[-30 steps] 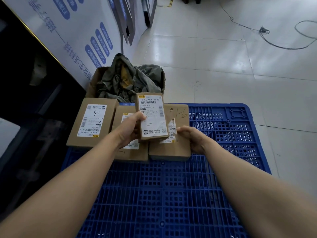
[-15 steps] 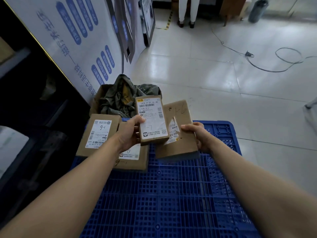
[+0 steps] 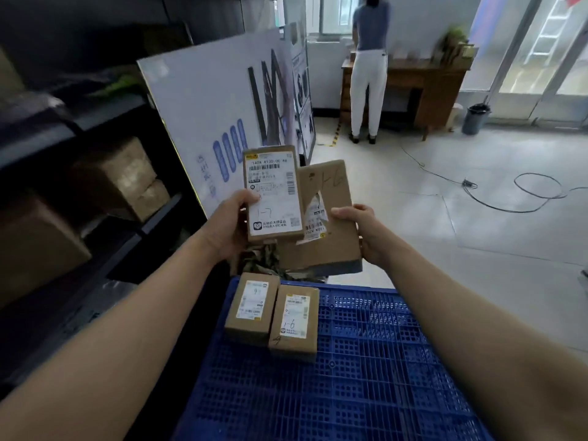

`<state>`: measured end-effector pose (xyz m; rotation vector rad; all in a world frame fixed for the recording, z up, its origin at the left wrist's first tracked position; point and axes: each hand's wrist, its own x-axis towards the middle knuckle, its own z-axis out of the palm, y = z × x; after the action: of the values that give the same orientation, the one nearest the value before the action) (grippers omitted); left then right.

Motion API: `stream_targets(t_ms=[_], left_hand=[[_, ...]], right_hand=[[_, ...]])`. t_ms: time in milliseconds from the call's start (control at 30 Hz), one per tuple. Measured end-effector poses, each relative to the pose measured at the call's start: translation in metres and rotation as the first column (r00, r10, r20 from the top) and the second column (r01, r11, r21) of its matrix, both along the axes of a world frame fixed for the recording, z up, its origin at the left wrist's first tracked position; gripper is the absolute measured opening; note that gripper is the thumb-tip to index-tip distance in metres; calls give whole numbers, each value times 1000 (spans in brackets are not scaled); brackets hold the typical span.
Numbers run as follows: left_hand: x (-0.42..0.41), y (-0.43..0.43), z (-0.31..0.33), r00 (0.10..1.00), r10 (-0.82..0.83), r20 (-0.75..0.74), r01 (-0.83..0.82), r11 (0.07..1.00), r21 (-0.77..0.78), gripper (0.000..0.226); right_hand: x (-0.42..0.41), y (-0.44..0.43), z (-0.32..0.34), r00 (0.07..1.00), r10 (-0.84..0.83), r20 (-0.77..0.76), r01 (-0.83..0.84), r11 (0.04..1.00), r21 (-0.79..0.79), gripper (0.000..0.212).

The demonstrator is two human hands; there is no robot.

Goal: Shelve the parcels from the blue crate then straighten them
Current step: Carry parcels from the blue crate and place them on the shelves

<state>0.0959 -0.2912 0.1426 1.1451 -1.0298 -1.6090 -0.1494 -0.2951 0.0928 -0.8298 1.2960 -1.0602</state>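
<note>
**Dark shelves on the left, two parcels up in the hands**

Dark shelves [image 3: 79,128] stand on the left side of the room, and some brown boxes [image 3: 127,176] already sit on them. A big white sign board [image 3: 206,106] leans next to the shelves.

The left hand [image 3: 227,229] holds a small parcel [image 3: 273,195] marked 1-7. Its thumb lies on the front label. The other fingers are behind the parcel, so I cannot tell how they lie. The right hand [image 3: 359,232] holds a bigger parcel [image 3: 324,224] marked 1-6. Its thumb rests on top and its fingers curl round the right edge. The small parcel sits partly in front of the big one. Both are up in the air, above the far end of the blue crate [image 3: 366,361].

Two more parcels [image 3: 251,308] [image 3: 294,323] lie side by side on the crate, waiting.

I think the step now is carrying these two to the shelves. To do it well, turn left and put one parcel down at a time. Keep the labels facing out so the numbers can be read. Set each one flat and push it snug beside the boxes. Hold the big one firmly, as only one hand has it.
</note>
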Motion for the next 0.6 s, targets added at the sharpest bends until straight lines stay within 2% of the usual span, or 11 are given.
stream_targets(t_ms=[100,200,333,467,600], left_hand=[[40,34,45,995,98,-4,-98,991,-87,38],[75,78,75,983,183,-8,-182,973,-142,33],[116,161,103,924,378,-52,-381,901,-210,33],[146,265,110,787,613,-66,-609,756,-241,32],[160,385,108,597,799,-75,-786,564,-253,34]], right_hand=[[40,4,38,996,90,30,-88,994,-70,71],[79,7,63,978,194,83,-184,976,-118,67],[145,29,97,905,419,66,-405,900,-157,66],[213,64,116,776,628,59,-606,769,-206,74],[282,132,126,550,832,74,-806,552,-216,86]])
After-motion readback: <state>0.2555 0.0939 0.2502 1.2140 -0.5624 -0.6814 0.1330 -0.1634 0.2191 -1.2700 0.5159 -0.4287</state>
